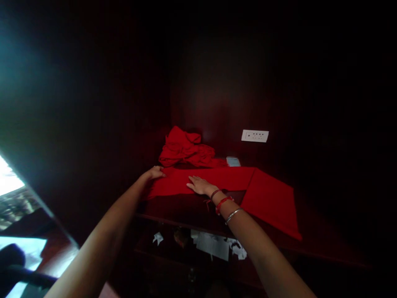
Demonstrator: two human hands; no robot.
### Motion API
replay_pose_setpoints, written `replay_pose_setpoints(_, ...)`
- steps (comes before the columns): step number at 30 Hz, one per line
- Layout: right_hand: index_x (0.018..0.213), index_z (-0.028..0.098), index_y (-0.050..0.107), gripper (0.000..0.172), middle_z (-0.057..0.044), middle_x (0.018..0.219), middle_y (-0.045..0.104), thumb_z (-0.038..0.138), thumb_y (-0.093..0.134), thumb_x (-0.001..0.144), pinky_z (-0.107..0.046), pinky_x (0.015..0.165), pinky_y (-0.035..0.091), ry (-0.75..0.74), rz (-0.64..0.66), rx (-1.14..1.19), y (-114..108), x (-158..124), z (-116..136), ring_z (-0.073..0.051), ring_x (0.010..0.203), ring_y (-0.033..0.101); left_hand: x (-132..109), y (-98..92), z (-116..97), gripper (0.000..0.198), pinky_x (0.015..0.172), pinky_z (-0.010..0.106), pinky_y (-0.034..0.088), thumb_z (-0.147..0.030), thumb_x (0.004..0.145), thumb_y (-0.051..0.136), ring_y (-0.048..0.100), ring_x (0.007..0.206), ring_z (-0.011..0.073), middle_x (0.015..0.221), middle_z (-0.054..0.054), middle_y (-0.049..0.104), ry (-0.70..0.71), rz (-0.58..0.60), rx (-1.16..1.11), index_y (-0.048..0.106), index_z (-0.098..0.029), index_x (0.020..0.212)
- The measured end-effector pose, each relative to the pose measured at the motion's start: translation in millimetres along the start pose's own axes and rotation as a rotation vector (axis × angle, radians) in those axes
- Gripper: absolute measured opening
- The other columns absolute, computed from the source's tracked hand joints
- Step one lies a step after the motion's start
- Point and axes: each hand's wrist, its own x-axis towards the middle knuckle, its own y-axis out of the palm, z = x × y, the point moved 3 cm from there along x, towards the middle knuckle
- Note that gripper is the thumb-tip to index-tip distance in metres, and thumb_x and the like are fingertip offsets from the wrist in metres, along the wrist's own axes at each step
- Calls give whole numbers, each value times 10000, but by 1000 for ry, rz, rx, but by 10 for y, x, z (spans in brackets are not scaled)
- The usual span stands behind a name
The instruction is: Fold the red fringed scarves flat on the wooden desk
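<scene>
A long red cloth (235,182) lies spread along a dark wooden shelf (173,209), its right part angled toward me. My right hand (201,185) rests flat on the cloth, fingers stretched out, with red threads and a silver bangle on the wrist. At the cloth's left end is my left hand (155,172), fingers curled over the edge of the fabric. Behind both hands sits a crumpled heap of red cloth (184,149) against the back wall.
A white socket plate (254,135) is on the dark back wall at the right. Below the shelf a lower ledge holds scraps of white paper (214,245). Dark wood panels close in the left side; bright light shows at far left.
</scene>
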Motion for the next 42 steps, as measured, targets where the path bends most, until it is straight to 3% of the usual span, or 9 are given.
replay_pose_setpoints(6, 1299, 117, 170, 702, -122, 1362, 70, 559, 259, 761, -430, 982, 22, 89, 18, 76, 171, 55, -41, -242, 1235, 3, -31, -107, -434, 210, 492, 188, 389, -223, 545, 569, 515, 558, 115, 634, -16, 566, 39, 37, -49, 523, -141, 732)
replay_pose_setpoints(11, 1263, 166, 237, 556, -86, 1310, 282, 458, 288, 792, -314, 953, 239, 80, -241, 765, -179, -44, -85, -145, 1170, 293, -49, 19, -1034, 180, 395, 178, 278, -282, 601, 556, 382, 429, 68, 507, -53, 440, 161, -62, -73, 493, -140, 691)
replay_pose_setpoints(17, 1101, 179, 377, 379, -98, 1130, 492, 405, 285, 811, -242, 744, 432, 267, -375, 1369, -570, -458, -405, -107, 885, 544, -145, 724, -1575, 105, 451, 186, 319, -217, 655, 480, 426, 492, 85, 538, -43, 461, 287, 59, -115, 501, -130, 708)
replay_pose_setpoints(22, 1133, 165, 345, 416, -112, 1001, 553, 417, 267, 812, -252, 658, 468, 475, -365, 1289, -628, -905, -894, -113, 745, 583, -380, 1371, -1944, 281, 638, 218, 403, -151, 633, 484, 528, 739, 137, 824, 26, 590, 371, 186, -134, 532, -112, 907)
replay_pose_setpoints(25, 1091, 140, 419, 395, -121, 1004, 556, 382, 280, 812, -286, 679, 470, 490, -389, 1166, -601, -1140, -1063, -136, 771, 579, -545, 1546, -2076, 399, 760, 236, 393, -177, 638, 509, 507, 915, 160, 1048, 46, 551, 475, 480, -130, 504, -140, 1035)
replay_pose_setpoints(27, 1038, 138, 477, 358, -118, 1010, 561, 355, 317, 803, -304, 696, 468, 472, -392, 1124, -552, -1234, -1109, -151, 796, 575, -593, 1525, -2078, 400, 795, 250, 387, -196, 671, 481, 494, 965, 162, 1099, 38, 529, 539, 708, -136, 491, -165, 1070)
replay_pose_setpoints(29, 1002, 134, 508, 326, -111, 1000, 572, 329, 348, 795, -304, 697, 471, 461, -411, 1027, -496, -1257, -1136, -154, 809, 573, -525, 1407, -2010, 376, 796, 262, 395, -187, 713, 413, 502, 966, 155, 1090, 35, 537, 566, 751, -167, 481, -178, 1082)
replay_pose_setpoints(35, 999, 111, 513, 368, -126, 937, 590, 268, 557, 669, -360, 721, 443, 584, -469, 713, -380, -1067, -1239, -237, 879, 546, -96, 1220, -1491, 337, 920, 321, 300, -186, 749, 330, 433, 1048, 176, 1107, 78, 516, 646, 140, 245, 529, -137, 1015)
replay_pose_setpoints(42, 1020, 164, 547, 324, -168, 1136, 455, 146, 469, 706, -444, 865, 287, 593, -490, 360, -531, -1114, -1186, -311, 1087, 374, -70, 1626, -936, 448, 990, 288, 176, -380, 812, 268, 251, 1189, 151, 1266, 29, 368, 712, 138, 512, 395, -183, 1194)
